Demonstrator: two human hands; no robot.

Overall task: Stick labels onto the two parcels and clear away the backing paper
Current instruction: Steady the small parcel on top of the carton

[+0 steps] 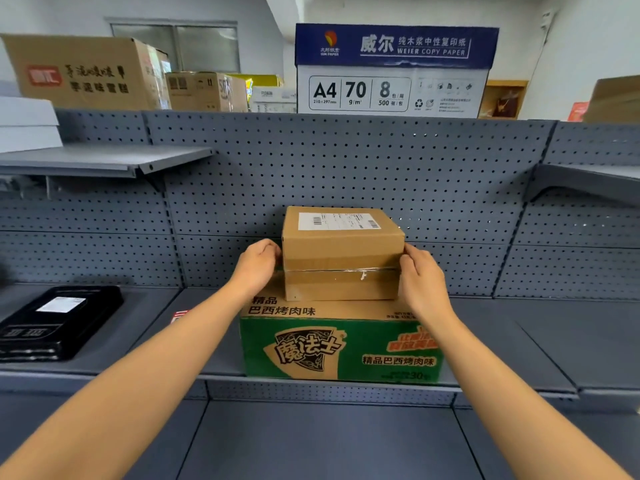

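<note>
A small brown cardboard parcel (341, 258) stands on top of a larger green and brown carton (341, 344) on the grey shelf. A white printed label (338, 220) lies flat on the parcel's top face. My left hand (258, 265) grips the parcel's left side and my right hand (420, 278) grips its right side. A black flat parcel (57, 322) with a white label (61, 304) lies on the shelf at the left. No backing paper is visible.
A grey pegboard wall (346, 174) backs the shelf (519, 337). A small upper shelf (104, 159) juts out at left, another at right (588, 181). Copy-paper box (394, 71) and cartons (90, 74) sit on top. A red-white item (180, 316) peeks beside the carton.
</note>
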